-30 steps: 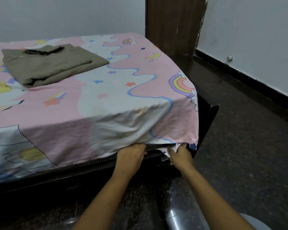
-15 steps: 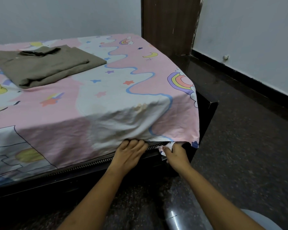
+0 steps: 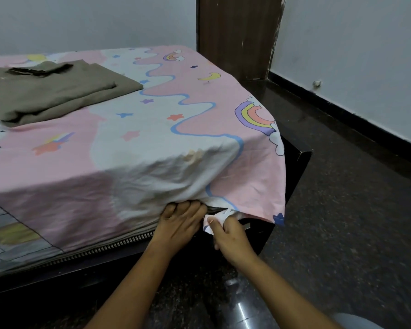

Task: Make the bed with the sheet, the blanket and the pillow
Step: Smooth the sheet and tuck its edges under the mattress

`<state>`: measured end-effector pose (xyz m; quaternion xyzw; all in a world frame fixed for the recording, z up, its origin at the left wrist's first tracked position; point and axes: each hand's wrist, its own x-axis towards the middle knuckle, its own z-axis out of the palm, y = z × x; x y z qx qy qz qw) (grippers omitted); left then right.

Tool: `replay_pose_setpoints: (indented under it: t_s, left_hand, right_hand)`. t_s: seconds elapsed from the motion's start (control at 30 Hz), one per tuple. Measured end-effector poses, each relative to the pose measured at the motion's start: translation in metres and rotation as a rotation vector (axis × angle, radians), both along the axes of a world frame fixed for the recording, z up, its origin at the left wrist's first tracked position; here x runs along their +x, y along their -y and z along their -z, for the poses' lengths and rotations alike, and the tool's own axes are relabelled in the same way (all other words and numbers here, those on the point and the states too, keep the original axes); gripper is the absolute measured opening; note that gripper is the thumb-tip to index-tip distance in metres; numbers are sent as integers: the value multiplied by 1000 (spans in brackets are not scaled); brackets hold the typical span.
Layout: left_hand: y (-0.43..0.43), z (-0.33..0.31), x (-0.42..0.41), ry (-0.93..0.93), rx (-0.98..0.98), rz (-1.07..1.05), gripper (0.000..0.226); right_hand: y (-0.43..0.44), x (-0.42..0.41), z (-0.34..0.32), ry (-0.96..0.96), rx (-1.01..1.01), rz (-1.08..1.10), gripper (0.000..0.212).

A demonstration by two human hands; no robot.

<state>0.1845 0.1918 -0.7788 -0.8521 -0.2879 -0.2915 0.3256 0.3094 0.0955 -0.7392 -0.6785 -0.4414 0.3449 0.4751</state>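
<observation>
A pink sheet printed with rainbows and stars covers the mattress and hangs over its near corner. My left hand is at the mattress's lower edge, fingertips pushed in under the sheet's hem. My right hand grips a bunched end of the sheet just right of it, below the loose corner flap. A folded olive-brown blanket lies on the bed at the far left. No pillow is in view.
The dark bed frame juts out past the mattress at the right corner. A dark speckled floor spreads to the right, up to a white wall with black skirting. A brown wooden panel stands behind the bed's far corner.
My right hand has pulled the bunched sheet end down and out from under the corner, so more white fabric shows. My left hand has pushed its fingers further under the hem.
</observation>
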Motion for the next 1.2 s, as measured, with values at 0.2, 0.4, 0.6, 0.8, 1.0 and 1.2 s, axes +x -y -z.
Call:
replay_pose_setpoints:
  t_s: [0.2, 0.4, 0.6, 0.8, 1.0, 1.2]
  left_hand:
    - [-1, 1, 4, -10, -18, -50, 15]
    - [4, -4, 5, 6, -96, -37, 21]
    - [11, -6, 6, -25, -160, -56, 24]
    - [28, -11, 14, 79, -321, -64, 27]
    - [26, -20, 8, -57, -403, -103, 28]
    - [23, -21, 6, -66, -442, -70, 23]
  right_hand:
    - [3, 3, -4, 25, 28, -34, 45]
    - [14, -17, -23, -124, 96, -138, 36]
    - [12, -21, -29, 69, 55, -238, 50]
    - [34, -48, -28, 372, 25, -637, 28]
    - [21, 1, -23, 193, -192, -436, 32]
    - [12, 52, 8, 396, -427, -127, 43]
